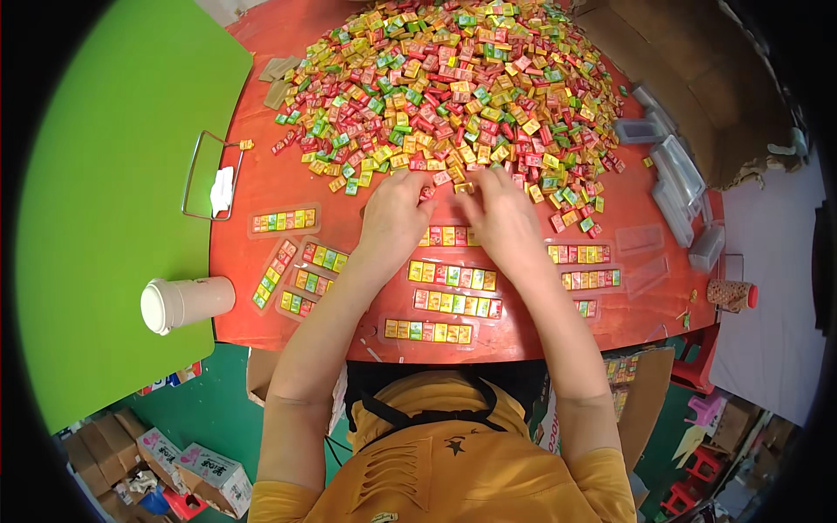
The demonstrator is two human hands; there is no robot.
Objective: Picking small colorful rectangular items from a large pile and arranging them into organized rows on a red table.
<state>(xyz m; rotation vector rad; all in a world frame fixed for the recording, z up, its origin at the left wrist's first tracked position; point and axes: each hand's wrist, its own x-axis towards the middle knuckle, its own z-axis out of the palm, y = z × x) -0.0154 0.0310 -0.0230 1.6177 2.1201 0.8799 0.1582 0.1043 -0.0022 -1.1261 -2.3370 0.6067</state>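
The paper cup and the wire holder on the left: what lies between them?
In the head view, only bare green surface lies between the paper cup and the wire holder.

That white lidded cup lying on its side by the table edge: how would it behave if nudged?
The cup lies on its side on the green surface, so it would probably roll. It looks like thin paper, likely light and crushable. How full it is cannot be told.

Candy-strewn red table [261, 187]

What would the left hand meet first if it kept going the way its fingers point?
The left hand points up the red table toward the heap of small coloured candy packets. Its fingers already seem to reach the heap's near edge, so those loose packets come first.
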